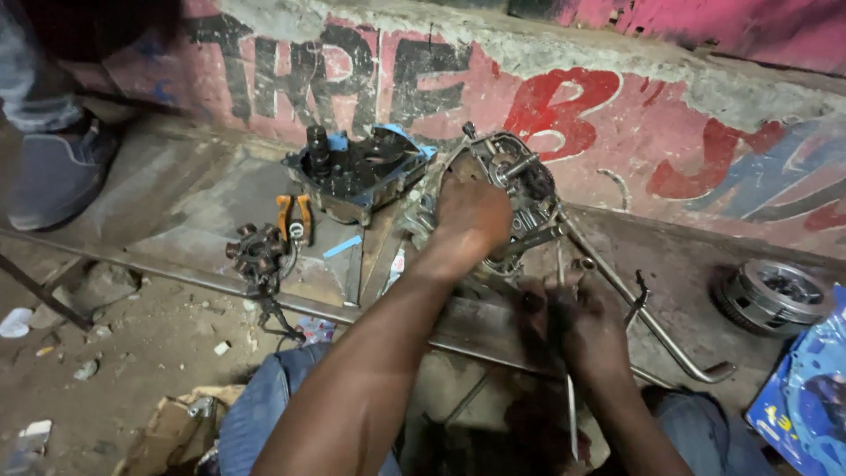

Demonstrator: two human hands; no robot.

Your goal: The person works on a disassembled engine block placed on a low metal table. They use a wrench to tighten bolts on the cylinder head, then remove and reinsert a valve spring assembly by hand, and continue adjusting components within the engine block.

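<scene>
While pressed against the grey engine case (520, 189) propped on a concrete ledge (176, 203) by the painted wall, left hand (471, 220) clenched on its near edge. Right hand (586, 330) lower down, closed around a thin metal tool (571, 414), blurred. Just beside the case, a bent kick lever (652, 326). Further left, a second case half (357, 172), orange-handled pliers (293, 216) and a stator coil (256, 254). Far right, a clutch drum (775, 295).

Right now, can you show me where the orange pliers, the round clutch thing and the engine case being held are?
orange-handled pliers (293, 217), head view, on the handles.
round clutch assembly (774, 295), head view, on its top face.
engine case (522, 181), head view, on its exposed inner side.
</scene>
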